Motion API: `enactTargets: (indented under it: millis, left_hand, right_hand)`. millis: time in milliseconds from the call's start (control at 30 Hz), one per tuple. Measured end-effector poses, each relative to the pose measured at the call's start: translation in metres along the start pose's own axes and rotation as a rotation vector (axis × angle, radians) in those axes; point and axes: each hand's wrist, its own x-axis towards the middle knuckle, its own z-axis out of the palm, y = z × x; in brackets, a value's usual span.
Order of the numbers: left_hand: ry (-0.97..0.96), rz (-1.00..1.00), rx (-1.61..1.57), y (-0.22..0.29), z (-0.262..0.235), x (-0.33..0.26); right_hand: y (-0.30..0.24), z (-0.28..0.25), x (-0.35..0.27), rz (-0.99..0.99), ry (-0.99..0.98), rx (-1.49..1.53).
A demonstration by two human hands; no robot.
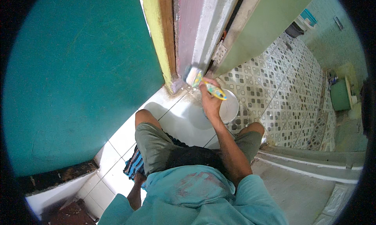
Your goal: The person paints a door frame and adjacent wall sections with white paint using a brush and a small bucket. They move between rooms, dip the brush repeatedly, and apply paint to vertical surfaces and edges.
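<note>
I crouch on the white tiled floor; my right hand is clamped around the yellow, paint-spattered handle of a flat paintbrush, whose bristles press on the foot of the grey-white door post, just above the floor corner; a round white plastic bucket stands close behind my wrist, beside the patterned tiles. My left hand is hidden below my knee, so I cannot tell its grip. I judge the post already mostly coated; the lowest part near the floor seems left.

A home doorway (bathroom side): patterned wall tiles.
</note>
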Motion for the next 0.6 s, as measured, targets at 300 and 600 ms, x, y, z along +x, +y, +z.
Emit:
enactTargets:
  millis: [300, 600]
  left_hand:
    - [0.000, 0.026, -0.019, -0.018, 0.011, 0.019]
    - [-0.210, -0.067, 0.245, 0.020, -0.019, -0.005]
  right_hand:
    - [0.009, -0.008, 0.020, -0.115, -0.385, -0.204]
    - [-0.036, 0.000, 0.038, -0.330, -0.229, -0.162]
